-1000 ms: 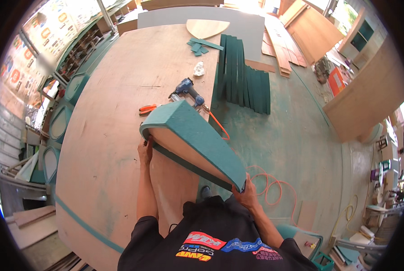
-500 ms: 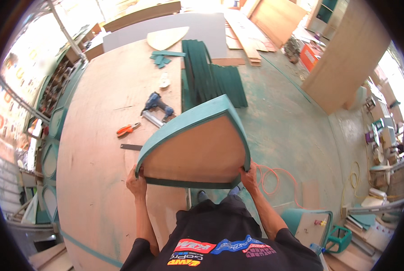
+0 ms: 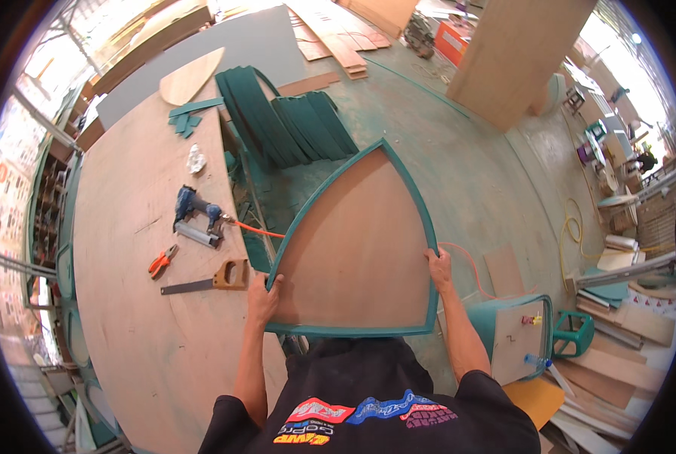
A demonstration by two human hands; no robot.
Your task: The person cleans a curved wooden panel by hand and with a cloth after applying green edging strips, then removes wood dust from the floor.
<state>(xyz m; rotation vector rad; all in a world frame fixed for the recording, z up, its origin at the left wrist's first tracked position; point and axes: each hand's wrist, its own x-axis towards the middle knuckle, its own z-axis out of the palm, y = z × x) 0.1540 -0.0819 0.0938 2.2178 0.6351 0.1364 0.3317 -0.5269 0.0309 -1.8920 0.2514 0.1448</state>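
Between my hands I hold up a pointed, arch-shaped wooden panel (image 3: 349, 250) with a teal rim along its edges. Its point is away from me and its straight side lies near my body. My left hand (image 3: 264, 297) grips the left rim near the lower corner. My right hand (image 3: 439, 266) is closed around the right rim, a little higher up. Left of the panel, on the plywood table (image 3: 126, 318), lie a handsaw (image 3: 206, 281), orange-handled pliers (image 3: 162, 262) and a blue nail gun (image 3: 196, 216) with an orange hose.
Teal strips (image 3: 277, 125) are heaped beyond the table's right edge. A pale pointed board (image 3: 191, 76) lies at the far end. To my right stand a teal-edged panel piece (image 3: 512, 340) and a green stool (image 3: 574, 334). A tall wooden board (image 3: 516, 60) leans at the far right.
The panel has tipped so that its inner wooden face shows more fully. My view has swung right, and the handsaw's handle, earlier covered by the panel, now shows.
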